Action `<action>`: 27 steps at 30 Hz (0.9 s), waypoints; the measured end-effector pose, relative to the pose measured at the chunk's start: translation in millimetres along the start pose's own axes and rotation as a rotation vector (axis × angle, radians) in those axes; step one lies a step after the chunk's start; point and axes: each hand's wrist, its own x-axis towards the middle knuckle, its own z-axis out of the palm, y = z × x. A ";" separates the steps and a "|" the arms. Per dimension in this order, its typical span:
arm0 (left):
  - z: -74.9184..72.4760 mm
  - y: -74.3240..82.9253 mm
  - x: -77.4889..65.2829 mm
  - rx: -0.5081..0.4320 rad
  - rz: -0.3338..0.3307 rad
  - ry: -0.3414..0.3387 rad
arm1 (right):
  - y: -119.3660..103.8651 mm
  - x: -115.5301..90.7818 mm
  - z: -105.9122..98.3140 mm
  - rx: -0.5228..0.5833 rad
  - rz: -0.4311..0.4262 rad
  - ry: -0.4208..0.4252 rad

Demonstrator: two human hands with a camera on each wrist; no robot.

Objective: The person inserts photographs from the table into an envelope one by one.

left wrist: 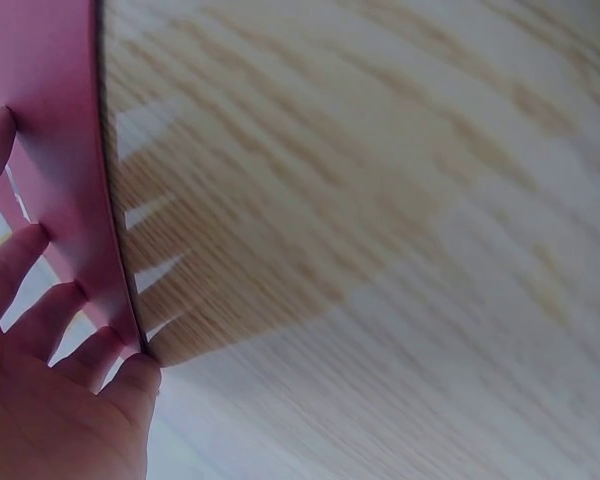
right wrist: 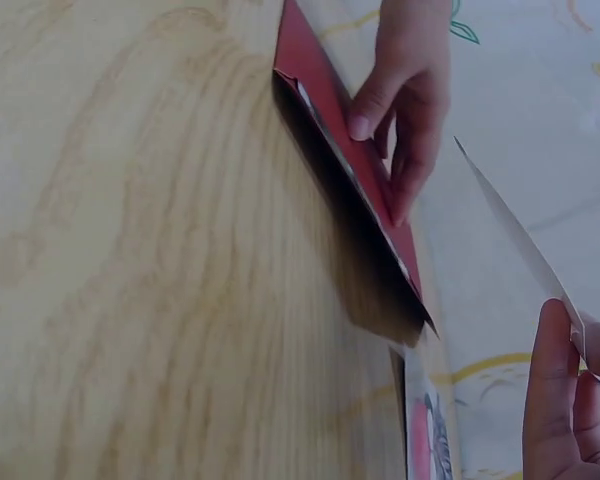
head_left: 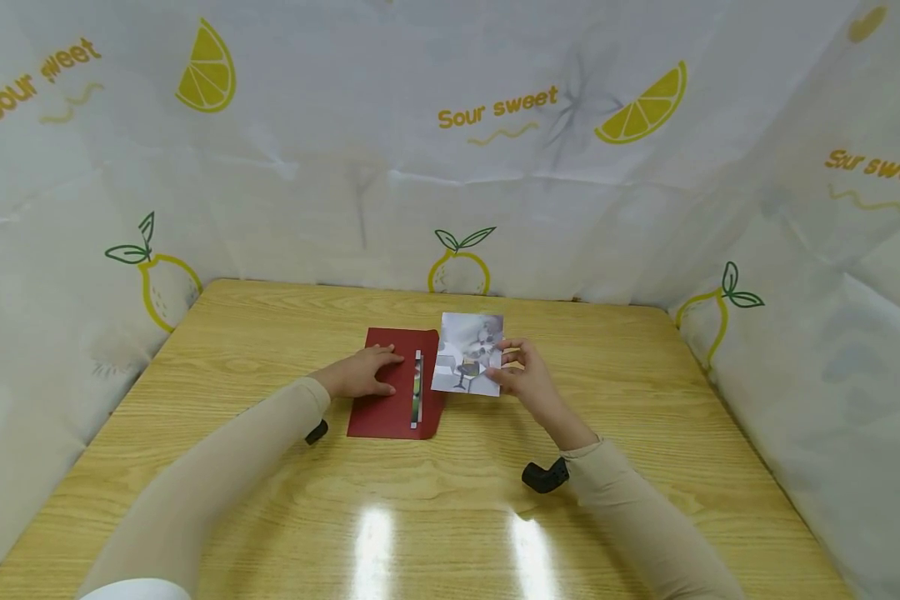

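A red envelope [head_left: 382, 421] lies on the wooden table, its flap side toward the right. A narrow strip of printed cards [head_left: 417, 387] shows at its opening. My left hand [head_left: 360, 373] rests on the envelope with its fingers spread and fairly straight. Just to the right, my right hand [head_left: 527, 379] pinches a printed card [head_left: 465, 346] by its right edge, thumb on the face. In the right wrist view that card [right wrist: 520, 240] is seen nearly edge-on, raised off the table. Another printed card [right wrist: 428, 430] stands partly in view at the bottom there; its full extent is hidden.
The wooden table [head_left: 450, 483] reaches around both arms. A white cloth with lemon prints [head_left: 330, 225] hangs behind the table and at its sides. Black wrist-worn pieces [head_left: 546, 476] stick out below the sleeves.
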 end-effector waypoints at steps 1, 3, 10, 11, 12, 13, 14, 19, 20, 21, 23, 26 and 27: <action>0.3 -0.3 0.6 0.001 0.000 0.002 | 1.2 0.1 3.3 -0.005 0.002 0.001; 0.7 -1.3 1.3 0.006 -0.003 0.004 | 3.3 0.4 9.0 -0.015 0.007 0.004; 1.5 -3.3 2.5 0.008 0.001 0.009 | 13.1 4.2 20.8 -0.074 0.012 0.024; 1.7 -3.4 2.3 0.008 0.002 0.009 | 14.2 4.6 21.9 -0.079 0.013 0.026; 2.0 -3.4 2.1 0.008 0.004 0.010 | 15.2 5.0 23.0 -0.085 0.013 0.028; 2.0 -3.4 1.7 0.005 0.001 0.009 | 16.1 5.4 23.7 -0.091 0.015 0.028; 2.2 -3.2 1.7 0.006 0.000 0.009 | 16.8 5.7 24.4 -0.092 0.019 0.028; 2.4 -3.9 2.4 0.008 0.000 0.013 | 18.2 5.7 28.0 -0.110 0.022 0.034; 2.4 -4.2 2.6 0.009 0.000 0.013 | 18.1 5.5 28.7 -0.111 0.021 0.034; 2.4 -4.3 2.8 0.009 -0.002 0.012 | 18.1 5.3 29.3 -0.117 0.021 0.038; 2.5 -4.6 3.2 0.010 0.001 0.012 | 18.1 4.8 30.5 -0.133 0.019 0.040; 2.8 -4.9 3.2 0.011 0.000 0.011 | 18.8 4.5 31.8 -0.162 0.005 0.045; 2.7 -4.9 3.1 0.010 -0.002 0.011 | 19.2 4.6 32.4 -0.168 0.001 0.047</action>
